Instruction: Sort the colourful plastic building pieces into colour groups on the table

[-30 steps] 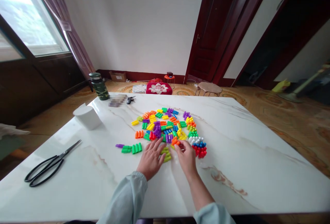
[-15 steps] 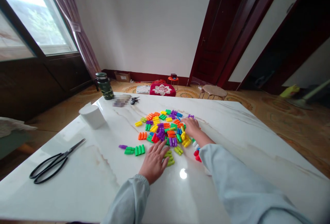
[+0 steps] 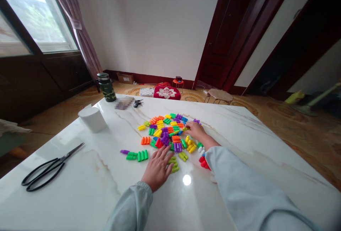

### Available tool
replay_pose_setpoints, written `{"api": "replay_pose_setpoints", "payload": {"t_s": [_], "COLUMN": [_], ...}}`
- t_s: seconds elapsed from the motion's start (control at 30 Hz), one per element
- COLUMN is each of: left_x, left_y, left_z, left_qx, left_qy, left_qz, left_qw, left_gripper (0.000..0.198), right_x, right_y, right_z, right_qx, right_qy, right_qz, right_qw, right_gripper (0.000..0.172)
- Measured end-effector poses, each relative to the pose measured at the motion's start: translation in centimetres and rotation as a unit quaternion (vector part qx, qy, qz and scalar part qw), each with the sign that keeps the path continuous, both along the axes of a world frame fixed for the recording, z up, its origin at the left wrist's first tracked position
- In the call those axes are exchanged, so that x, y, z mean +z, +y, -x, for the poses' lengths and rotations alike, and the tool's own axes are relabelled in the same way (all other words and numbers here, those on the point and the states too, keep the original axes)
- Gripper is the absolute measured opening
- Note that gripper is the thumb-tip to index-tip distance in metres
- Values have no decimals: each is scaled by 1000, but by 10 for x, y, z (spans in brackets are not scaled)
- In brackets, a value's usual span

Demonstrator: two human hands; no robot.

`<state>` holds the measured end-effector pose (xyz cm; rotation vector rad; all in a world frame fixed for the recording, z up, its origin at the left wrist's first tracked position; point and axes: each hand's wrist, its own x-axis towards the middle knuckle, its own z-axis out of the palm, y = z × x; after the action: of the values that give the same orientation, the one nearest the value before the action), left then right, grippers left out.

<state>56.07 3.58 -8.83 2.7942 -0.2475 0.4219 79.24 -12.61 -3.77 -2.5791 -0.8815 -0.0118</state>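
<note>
A heap of colourful plastic toy building blocks (image 3: 165,138) lies mid-table, in purple, orange, green, yellow and blue. My left hand (image 3: 158,169) rests at the heap's near edge with its fingers spread, beside lime-green blocks (image 3: 174,165) partly under its thumb side. At the heap's right side my right hand (image 3: 196,131) is closed, thumb and fingers pinching a small yellow-green block (image 3: 184,129). Yellow blocks (image 3: 191,145) lie just below that hand. Red blocks (image 3: 204,163) sit close to the right sleeve, partly hidden by it.
Long-handled black scissors (image 3: 54,167) lie on the left of the white marble-patterned table (image 3: 87,195). Farther back stand a white paper roll (image 3: 92,119) and a camouflage flask (image 3: 106,88). Keys (image 3: 137,103) lie near the far edge. A round stool (image 3: 220,95) stands beyond the table.
My right hand has shifted slightly left, and a yellow-green block now shows at its fingertips. My left hand keeps its place on the table. The whole view has shifted a little.
</note>
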Motion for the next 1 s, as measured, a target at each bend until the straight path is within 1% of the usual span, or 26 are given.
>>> {"api": "replay_pose_setpoints", "payload": {"t_s": [0.03,0.1,0.17,0.23,0.33,0.4,0.47,0.53,0.6,0.63,0.7,0.77,0.9,1.0], "left_x": [0,0,-1,-1,-1,0,-1,-2,-5,-7,-10,-11,-13,-16], "left_y": [0,0,0,0,0,0,0,0,1,1,1,1,1,2], "left_z": [0,0,0,-1,-1,-1,-1,-1,-2,-2,-3,-3,-4,-4], "left_qx": [0,2,4,3,-2,-4,-5,-3,-2,0,0,1,1,2], "left_qy": [1,-1,-3,-7,-13,-18,-21,-19,-17,-18,-26,-31,-39,-38], "left_qz": [0,0,1,-1,-3,-3,-2,-4,-10,-12,-16,-21,-30,-30], "left_qw": [1000,1000,1000,1000,1000,1000,1000,1000,1000,1000,1000,999,999,999], "left_gripper": [39,39,39,39,39,40,41,41,40,40,41,44,51,49], "right_x": [1,4,6,6,3,-1,-7,-14,-22,-26,-31,-33,-32,-31], "right_y": [3,9,14,17,16,14,15,19,29,35,47,56,60,58], "right_z": [-2,-3,-2,2,10,17,28,46,69,81,105,123,142,150], "right_qx": [-12,-29,-24,-25,-82,-118,-134,-144,-134,-116,-94,-98,-98,-72], "right_qy": [3,47,112,171,180,152,123,78,12,-5,-23,-26,-16,-7], "right_qz": [-22,-95,-168,-215,-219,-204,-194,-186,-179,-182,-183,-183,-176,-186], "right_qw": [1000,994,979,961,956,960,964,969,975,977,978,978,979,980], "right_gripper": [13,14,14,19,24,19,16,17,20,21,22,23,22,24]}}
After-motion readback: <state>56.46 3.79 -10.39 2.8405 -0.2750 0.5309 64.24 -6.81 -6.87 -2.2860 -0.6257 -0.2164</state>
